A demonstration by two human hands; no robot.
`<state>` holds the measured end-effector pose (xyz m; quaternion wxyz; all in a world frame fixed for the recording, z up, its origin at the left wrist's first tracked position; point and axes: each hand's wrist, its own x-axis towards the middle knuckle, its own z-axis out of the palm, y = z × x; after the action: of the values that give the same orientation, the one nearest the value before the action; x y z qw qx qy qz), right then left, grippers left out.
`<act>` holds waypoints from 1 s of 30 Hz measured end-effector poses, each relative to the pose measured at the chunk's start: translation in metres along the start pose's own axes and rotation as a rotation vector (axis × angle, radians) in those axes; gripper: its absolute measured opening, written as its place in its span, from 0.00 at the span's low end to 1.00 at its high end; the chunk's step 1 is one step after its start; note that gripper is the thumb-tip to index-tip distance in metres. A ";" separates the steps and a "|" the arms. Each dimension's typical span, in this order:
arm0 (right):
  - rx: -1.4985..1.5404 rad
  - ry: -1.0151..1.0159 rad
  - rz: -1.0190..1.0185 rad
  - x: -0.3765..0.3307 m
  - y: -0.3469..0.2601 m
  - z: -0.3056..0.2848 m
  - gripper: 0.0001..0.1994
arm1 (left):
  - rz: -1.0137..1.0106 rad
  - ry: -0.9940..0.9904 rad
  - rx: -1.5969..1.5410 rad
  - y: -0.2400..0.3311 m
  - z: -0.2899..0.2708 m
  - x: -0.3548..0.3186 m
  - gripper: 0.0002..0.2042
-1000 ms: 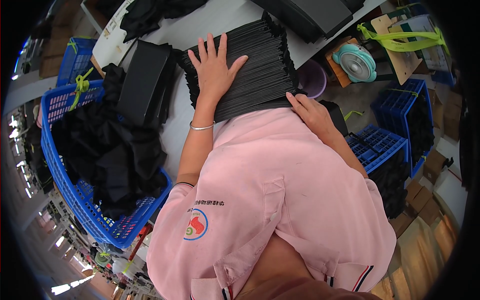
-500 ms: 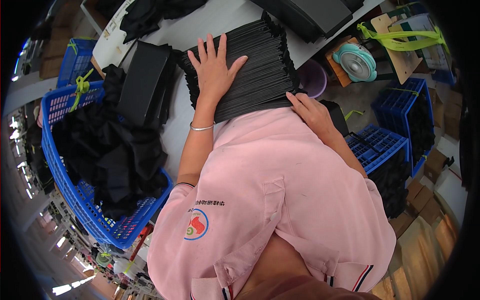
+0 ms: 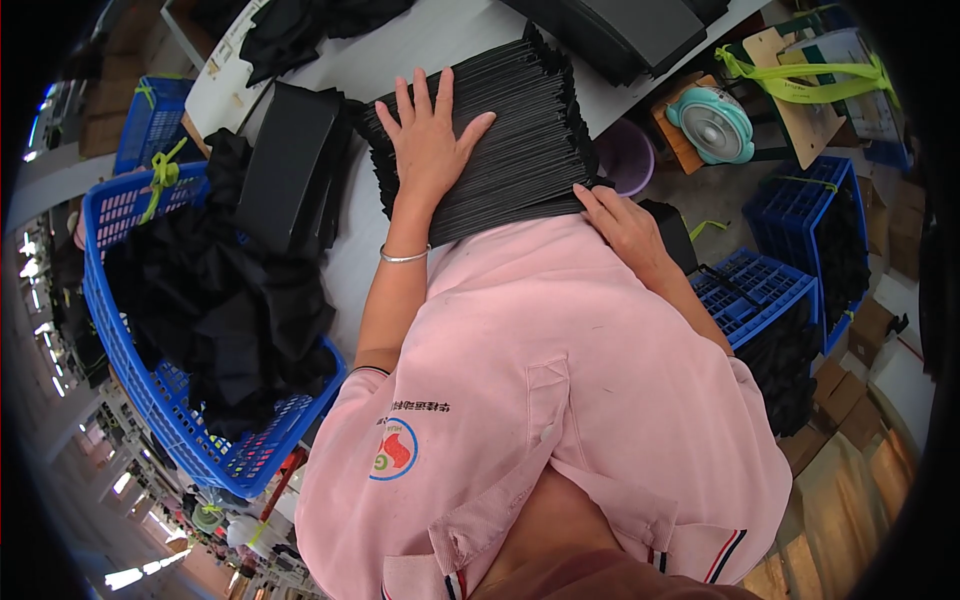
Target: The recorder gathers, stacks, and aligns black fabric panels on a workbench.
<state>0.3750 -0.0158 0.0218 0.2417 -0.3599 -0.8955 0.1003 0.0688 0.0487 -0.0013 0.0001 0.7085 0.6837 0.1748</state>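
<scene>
A wide row of thin black folded fabric pieces (image 3: 520,135) lies closely packed on the table in front of my body, their edges facing up. My left hand (image 3: 430,145) rests flat on top of the row, fingers spread and thumb out to the side; a silver bangle circles that wrist. At the row's near right corner, my right hand (image 3: 622,228) has its fingers close together on the edge of the pieces. Its thumb is hidden, and the fingertips touch the black edge. My pink shirt meets the row's near side.
On the left, a blue plastic basket (image 3: 130,350) holds crumpled black cloth (image 3: 230,310). Black flat panels (image 3: 290,165) stand beside it, with more black panels (image 3: 640,35) on the far table (image 3: 440,30). Rightward are a purple bin (image 3: 625,158), a teal fan (image 3: 712,125) and blue crates (image 3: 760,295).
</scene>
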 end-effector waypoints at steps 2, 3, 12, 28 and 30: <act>-0.011 0.004 -0.006 0.000 0.000 0.000 0.24 | 0.001 0.001 0.000 0.000 0.000 0.000 0.43; -0.010 0.004 -0.006 0.001 0.000 0.000 0.24 | 0.002 0.002 0.001 -0.001 0.000 0.000 0.43; -0.005 0.075 -0.031 0.004 0.001 0.001 0.15 | 0.012 0.019 0.007 -0.001 0.001 0.000 0.42; -0.095 0.090 -0.052 0.002 0.000 0.002 0.13 | -0.008 0.006 0.042 -0.004 0.002 0.004 0.43; -0.099 0.095 -0.062 0.002 0.001 0.002 0.13 | -0.010 0.003 0.041 -0.004 0.002 0.004 0.43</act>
<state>0.3733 -0.0142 0.0207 0.2687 -0.3479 -0.8976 0.0312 0.0660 0.0534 -0.0034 -0.0149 0.7047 0.6906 0.1617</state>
